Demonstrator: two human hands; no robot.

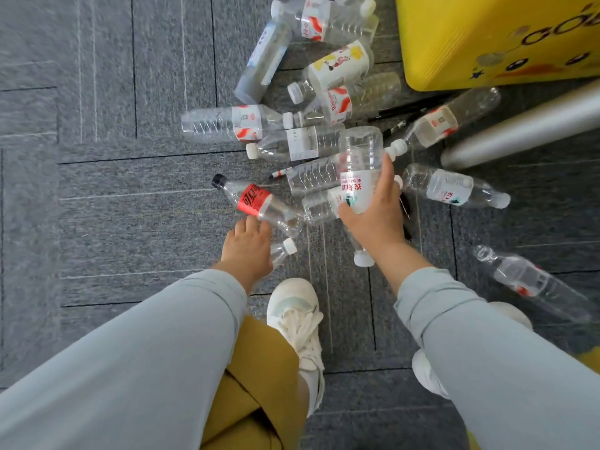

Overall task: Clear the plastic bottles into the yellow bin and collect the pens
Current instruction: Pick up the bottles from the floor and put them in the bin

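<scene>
right grip (373, 209) wraps a clear bottle (360, 164); left grip (248, 248) closes on a small bottle (281, 251).

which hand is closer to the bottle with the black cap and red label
Left. The left hand has its fingertips at the black-capped bottle, just below the red label. The right hand is off to its right, gripping a clear bottle.

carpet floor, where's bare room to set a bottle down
Bare carpet lies left of the black-capped cola bottle and left hand. Crowded: the bottle pile between the hands and the yellow bin.
</scene>
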